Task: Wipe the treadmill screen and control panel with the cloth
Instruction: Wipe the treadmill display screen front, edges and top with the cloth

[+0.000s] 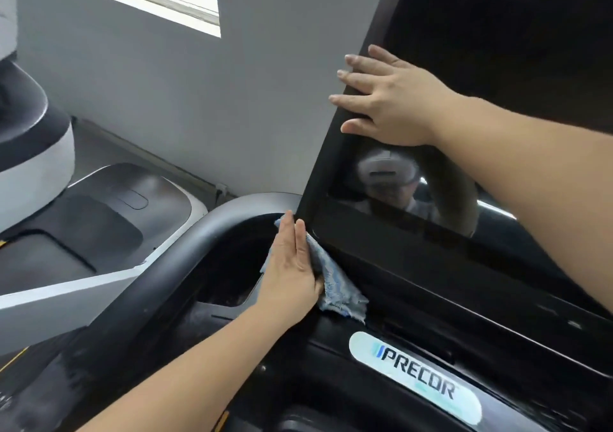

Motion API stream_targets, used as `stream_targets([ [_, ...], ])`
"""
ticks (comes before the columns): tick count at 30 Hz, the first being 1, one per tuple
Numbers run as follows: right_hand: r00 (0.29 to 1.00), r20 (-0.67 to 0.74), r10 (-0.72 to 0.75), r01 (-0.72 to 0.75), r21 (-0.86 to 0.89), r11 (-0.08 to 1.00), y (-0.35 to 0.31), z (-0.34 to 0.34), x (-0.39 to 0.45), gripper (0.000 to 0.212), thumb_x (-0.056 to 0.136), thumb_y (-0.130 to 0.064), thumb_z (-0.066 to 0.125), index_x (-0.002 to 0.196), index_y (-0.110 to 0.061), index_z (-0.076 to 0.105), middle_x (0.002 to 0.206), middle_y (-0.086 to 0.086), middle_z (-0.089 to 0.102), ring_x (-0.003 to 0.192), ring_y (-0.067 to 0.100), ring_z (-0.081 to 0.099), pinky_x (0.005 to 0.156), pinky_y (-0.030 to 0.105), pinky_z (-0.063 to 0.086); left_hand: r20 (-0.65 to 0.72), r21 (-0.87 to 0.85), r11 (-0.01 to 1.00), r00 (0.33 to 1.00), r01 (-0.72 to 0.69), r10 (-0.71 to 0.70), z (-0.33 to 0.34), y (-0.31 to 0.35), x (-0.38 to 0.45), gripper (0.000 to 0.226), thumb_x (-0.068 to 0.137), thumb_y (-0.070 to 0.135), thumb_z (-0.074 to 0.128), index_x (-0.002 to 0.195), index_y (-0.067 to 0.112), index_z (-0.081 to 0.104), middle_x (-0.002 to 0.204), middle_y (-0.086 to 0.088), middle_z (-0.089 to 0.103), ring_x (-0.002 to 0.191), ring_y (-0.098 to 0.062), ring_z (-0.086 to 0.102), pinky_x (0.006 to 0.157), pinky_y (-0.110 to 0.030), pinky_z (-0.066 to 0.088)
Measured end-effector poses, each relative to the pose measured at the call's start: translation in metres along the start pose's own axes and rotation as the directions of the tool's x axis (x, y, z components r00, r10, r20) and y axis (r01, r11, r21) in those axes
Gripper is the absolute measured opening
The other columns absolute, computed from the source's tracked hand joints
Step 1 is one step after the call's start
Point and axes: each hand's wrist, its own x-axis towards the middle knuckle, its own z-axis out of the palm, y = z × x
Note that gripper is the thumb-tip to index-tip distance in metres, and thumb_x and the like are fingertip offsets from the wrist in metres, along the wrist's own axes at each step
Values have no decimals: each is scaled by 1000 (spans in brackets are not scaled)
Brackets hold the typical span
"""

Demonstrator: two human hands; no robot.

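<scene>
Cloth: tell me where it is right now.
Head view, lower centre: the blue cloth lies under the left hand, pressed against the screen frame's lower-left corner.

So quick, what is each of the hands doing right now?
Left hand: fingers straight, pressing the blue cloth against the panel below the screen.
Right hand: open, flat on the screen frame, holding nothing.
</scene>
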Motion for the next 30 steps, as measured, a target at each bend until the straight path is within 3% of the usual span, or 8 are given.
stream_targets([
  [2,1000,25,6,-6,11,1000,-2,-3,-1,87,89,-69,4,150,-21,43,158,16,36,153,29,14,125,45,5,80,-38,996,994,77,-74,-7,-1,-3,120,88,31,66,143,28,-41,160,-1,-31,153,-27,-1,122,-42,22],
  [5,997,70,16,-17,16,1000,-4,-11,-6,85,90,-70,3,154,-24,34,163,14,26,154,27,8,125,42,3,139,-170,927,939,334,-313,-10,-1,-3,120,87,35,70,147,34,-34,167,2,-2,149,-21,18,118,-39,28],
  [11,987,159,2,5,-47,999,-7,-39,-36,73,96,-62,18,158,-24,20,166,15,11,155,28,0,126,41,3,224,-145,912,910,384,-348,-29,-4,4,92,95,29,51,154,29,-20,159,8,30,123,-23,54,87,-38,46],
  [15,990,139,16,-7,-66,998,-16,-61,-56,76,94,-62,15,159,-22,18,166,16,10,154,29,-1,126,43,3,6,118,979,985,169,-170,-34,-4,-8,73,98,14,40,153,3,-7,162,-9,-5,152,-31,15,121,-44,22],
  [18,994,106,-1,4,-27,1000,-30,-70,-67,72,98,-60,24,157,-20,24,164,18,16,154,31,5,126,44,5,58,259,962,993,83,-101,-33,-12,-14,112,83,34,73,154,-2,-6,162,-22,4,150,-36,16,120,-50,26],
  [21,992,127,-9,12,-20,1000,-48,-71,-77,68,101,-58,30,157,-20,25,165,17,16,154,31,4,125,43,2,88,309,950,996,-50,24,-40,-1,-13,130,69,38,84,155,0,-6,163,-22,4,151,-36,11,120,-51,19],
  [25,993,117,13,-14,7,1000,-69,-76,-89,69,96,-57,31,151,-16,41,158,21,33,150,35,21,122,45,12,94,351,901,967,-254,236,-49,11,-4,125,70,40,83,156,2,1,163,-22,5,151,-38,10,118,-53,16],
  [30,994,97,50,-46,-40,998,-86,-74,-117,61,93,-53,54,141,-14,56,148,22,49,143,36,39,118,49,29,110,409,813,907,-414,407,-59,1,12,112,76,9,70,158,12,-6,165,-18,-4,152,-37,4,120,-52,9],
])
